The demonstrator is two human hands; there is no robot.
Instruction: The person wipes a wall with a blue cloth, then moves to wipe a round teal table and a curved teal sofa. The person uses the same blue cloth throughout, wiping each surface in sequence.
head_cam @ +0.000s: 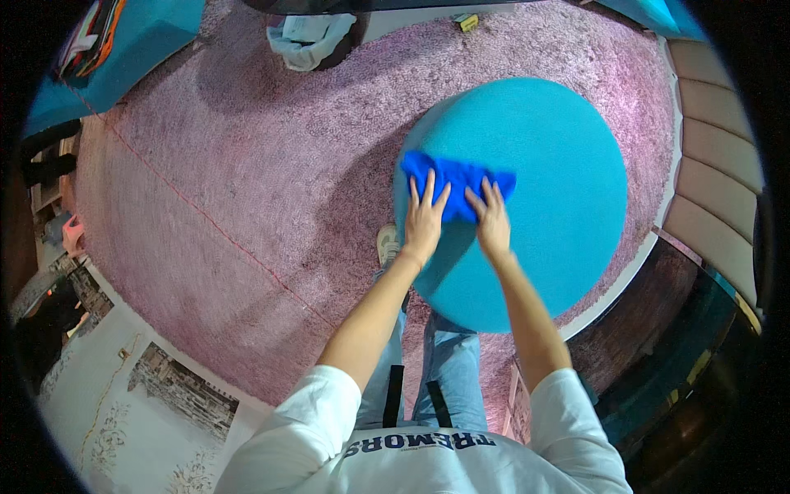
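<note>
A bright blue cloth [458, 196] lies rumpled on the flat top of a round teal ottoman [555, 185], towards its left side. My left hand [423, 225] holds the cloth's left part down, with its fingers spread over the fabric. On the right part, my right hand [492, 222] presses with its fingers forward and its thumb side towards the left hand. The cloth's underside is hidden, and the fingertips and cloth edges are slightly blurred. Both forearms reach forward over the ottoman's near part.
Pink shaggy carpet [234, 185] surrounds the ottoman. A lined waste bin [310, 43] and a small yellow box [468, 23] are at the far side. A thin red cord [210, 219] crosses the carpet. A padded beige panel [710, 154] stands to the right; my shoe [387, 244] is beside the ottoman.
</note>
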